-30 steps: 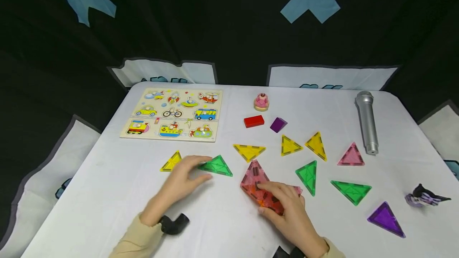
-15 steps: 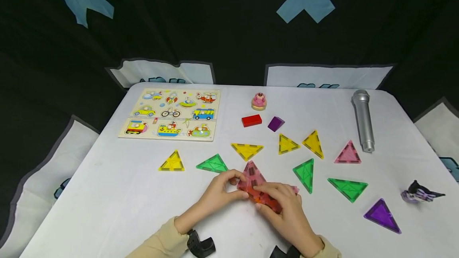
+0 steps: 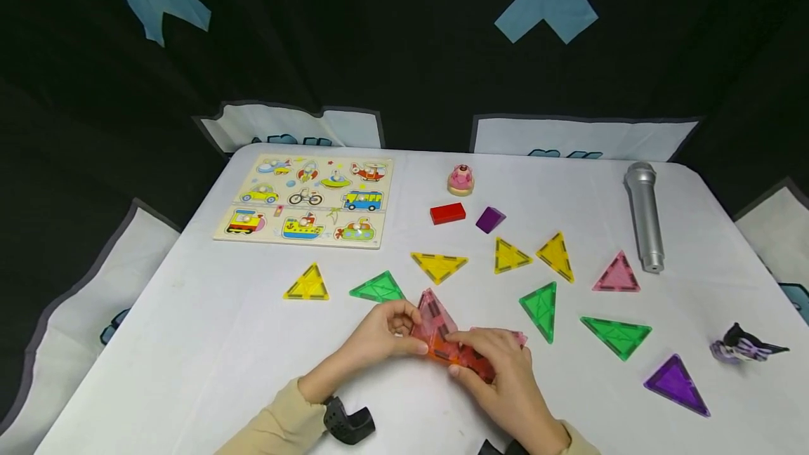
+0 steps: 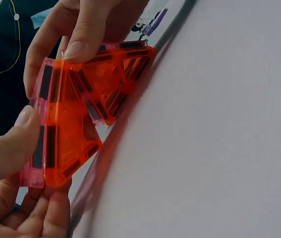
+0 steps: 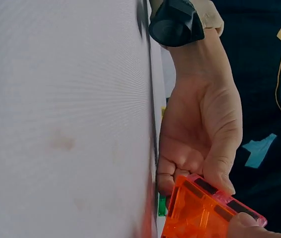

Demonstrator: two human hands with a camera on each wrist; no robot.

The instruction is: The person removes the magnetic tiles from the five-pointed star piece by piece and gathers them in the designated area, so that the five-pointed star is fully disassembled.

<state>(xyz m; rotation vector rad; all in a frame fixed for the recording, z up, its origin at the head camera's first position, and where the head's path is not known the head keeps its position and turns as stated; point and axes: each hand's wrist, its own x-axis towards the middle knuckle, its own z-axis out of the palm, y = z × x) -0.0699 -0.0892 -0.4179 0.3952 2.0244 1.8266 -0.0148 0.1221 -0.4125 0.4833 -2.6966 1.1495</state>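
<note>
My left hand (image 3: 379, 334) pinches the left end of a group of joined pink and orange-red magnetic tiles (image 3: 432, 318), thumb in front and fingers behind. On the right part of the same group, my right hand (image 3: 508, 381) grips with thumb and fingers, covering much of it. In the left wrist view the orange tiles (image 4: 73, 139) stand tilted, close over the white table, backed by pink ones along the top edge; the left thumb (image 4: 24, 129) presses that edge. A loose green triangle tile (image 3: 379, 288) lies just beyond the left hand.
Several yellow tiles (image 3: 439, 267), more green tiles (image 3: 616, 335), a pink triangle (image 3: 617, 274) and a purple triangle (image 3: 678, 386) lie around. Farther back are a vehicle puzzle board (image 3: 306, 201), red block (image 3: 447, 213), purple block (image 3: 490, 220), cake-like toy (image 3: 461, 180) and grey microphone-shaped tube (image 3: 646, 220).
My left hand has let go of the green triangle, come right and taken hold of the pink and orange-red tiles. The group has tilted slightly; the right hand stays on it.
</note>
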